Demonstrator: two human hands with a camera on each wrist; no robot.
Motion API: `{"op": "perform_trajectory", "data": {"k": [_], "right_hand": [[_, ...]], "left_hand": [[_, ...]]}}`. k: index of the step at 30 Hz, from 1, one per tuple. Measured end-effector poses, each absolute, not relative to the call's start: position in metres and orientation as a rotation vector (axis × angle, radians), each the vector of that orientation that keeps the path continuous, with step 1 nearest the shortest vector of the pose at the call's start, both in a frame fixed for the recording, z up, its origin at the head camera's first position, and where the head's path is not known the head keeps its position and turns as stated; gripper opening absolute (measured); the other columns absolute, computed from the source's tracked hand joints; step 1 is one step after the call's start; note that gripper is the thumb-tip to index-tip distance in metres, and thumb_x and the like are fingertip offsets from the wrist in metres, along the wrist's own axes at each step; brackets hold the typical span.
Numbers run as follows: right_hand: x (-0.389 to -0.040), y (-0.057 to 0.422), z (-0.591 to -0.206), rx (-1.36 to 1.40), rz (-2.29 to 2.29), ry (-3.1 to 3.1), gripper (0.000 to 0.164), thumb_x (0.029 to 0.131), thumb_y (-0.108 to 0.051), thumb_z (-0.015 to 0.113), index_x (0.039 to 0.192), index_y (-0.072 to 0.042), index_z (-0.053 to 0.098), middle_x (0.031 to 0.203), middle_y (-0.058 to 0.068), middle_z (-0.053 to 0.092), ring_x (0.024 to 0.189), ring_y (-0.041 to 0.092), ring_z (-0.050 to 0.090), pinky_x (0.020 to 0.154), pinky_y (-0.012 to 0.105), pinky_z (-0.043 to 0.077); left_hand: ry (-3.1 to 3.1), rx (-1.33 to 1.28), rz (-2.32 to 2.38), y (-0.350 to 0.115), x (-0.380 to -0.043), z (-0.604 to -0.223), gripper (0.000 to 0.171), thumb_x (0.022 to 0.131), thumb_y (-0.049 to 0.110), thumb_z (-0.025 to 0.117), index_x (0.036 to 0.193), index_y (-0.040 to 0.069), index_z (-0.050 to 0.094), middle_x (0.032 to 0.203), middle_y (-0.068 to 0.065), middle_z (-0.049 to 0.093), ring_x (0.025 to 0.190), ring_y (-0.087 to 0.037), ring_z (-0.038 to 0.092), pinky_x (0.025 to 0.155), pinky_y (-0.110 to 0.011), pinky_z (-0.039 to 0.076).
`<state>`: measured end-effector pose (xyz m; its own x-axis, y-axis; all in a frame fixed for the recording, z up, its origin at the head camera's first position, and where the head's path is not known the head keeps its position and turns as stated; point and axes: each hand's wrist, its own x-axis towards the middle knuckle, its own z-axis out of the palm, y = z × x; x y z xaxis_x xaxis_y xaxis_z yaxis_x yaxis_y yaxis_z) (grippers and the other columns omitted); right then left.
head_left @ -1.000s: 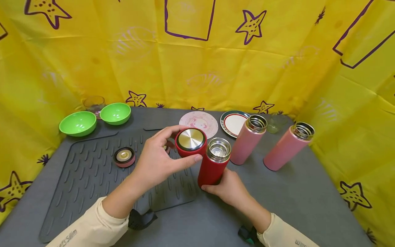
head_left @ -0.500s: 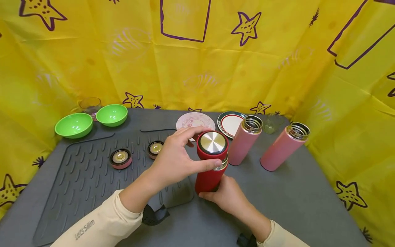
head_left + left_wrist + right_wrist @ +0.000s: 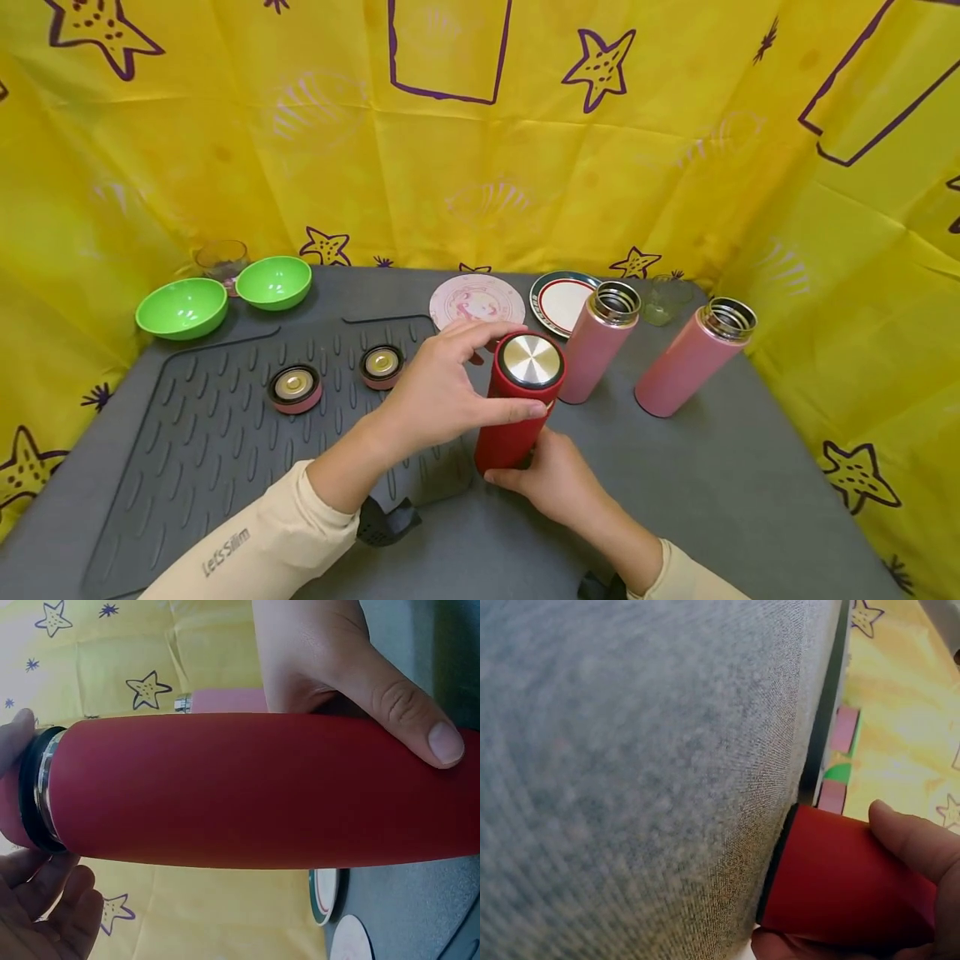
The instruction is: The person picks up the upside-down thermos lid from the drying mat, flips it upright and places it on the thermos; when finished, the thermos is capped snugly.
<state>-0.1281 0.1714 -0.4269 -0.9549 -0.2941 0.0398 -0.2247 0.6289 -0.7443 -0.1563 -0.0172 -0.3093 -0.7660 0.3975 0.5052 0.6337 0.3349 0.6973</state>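
Note:
A red thermos bottle (image 3: pixel 507 443) stands on the grey table, slightly tilted in the head view. My right hand (image 3: pixel 553 478) grips its lower body, thumb along the side; the right wrist view shows the red base end (image 3: pixel 844 881) close to the cloth. With thumb and fingers on opposite sides, my left hand (image 3: pixel 444 382) holds the red lid (image 3: pixel 532 362), which has a silver disc top, over the bottle's mouth. A thin silver and black band (image 3: pixel 43 791) shows between lid and body in the left wrist view. Some left fingers are hidden behind the lid.
Two pink lidless bottles (image 3: pixel 597 346) (image 3: pixel 693 360) stand to the right. Two pink lids (image 3: pixel 296 388) (image 3: pixel 381 367) lie upturned on a dark drying mat (image 3: pixel 217 492). Behind are green bowls (image 3: pixel 182 309) (image 3: pixel 273 283), plates (image 3: pixel 477 302) (image 3: pixel 564 305) and glasses (image 3: pixel 222 260) (image 3: pixel 663 300).
My left hand has brought the red lid rightward and down from beside the bottle onto its mouth. The bottle's steel neck is now covered. My right hand keeps its grip low on the body.

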Motion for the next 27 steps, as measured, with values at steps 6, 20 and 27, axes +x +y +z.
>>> {"op": "perform_trajectory", "data": {"k": [6,20,27], "right_hand": [[-0.128,0.173,-0.429,-0.430,-1.255,2.755,0.053,0.073,-0.037,0.086,0.113,-0.013,0.062,0.097,-0.009,0.068,0.083,0.008,0.063,0.074,0.033,0.052],[-0.128,0.172,-0.428,-0.455,-1.274,2.782,0.055,0.070,-0.032,0.089,0.115,-0.015,0.061,0.100,-0.010,0.067,0.089,0.008,0.062,0.078,0.033,0.052],[-0.128,0.172,-0.428,-0.464,-1.277,2.773,0.050,0.071,-0.033,0.088,0.112,-0.017,0.065,0.096,-0.012,0.067,0.085,0.006,0.062,0.074,0.030,0.052]], "left_hand": [[-2.358,-0.998,-1.438,-0.018,-0.160,-0.315,0.064,0.068,0.037,0.090,0.125,0.021,0.065,0.120,0.014,0.061,0.102,-0.004,0.053,0.081,-0.034,0.049],[-2.360,-1.037,-1.537,-0.013,-0.160,-0.324,0.071,0.072,0.034,0.087,0.135,0.023,0.056,0.117,0.011,0.053,0.101,-0.007,0.052,0.085,-0.034,0.048],[-2.290,-0.925,-1.576,-0.006,-0.158,-0.330,0.076,0.067,0.030,0.091,0.131,0.015,0.053,0.116,0.010,0.058,0.102,-0.006,0.054,0.085,-0.031,0.048]]}}
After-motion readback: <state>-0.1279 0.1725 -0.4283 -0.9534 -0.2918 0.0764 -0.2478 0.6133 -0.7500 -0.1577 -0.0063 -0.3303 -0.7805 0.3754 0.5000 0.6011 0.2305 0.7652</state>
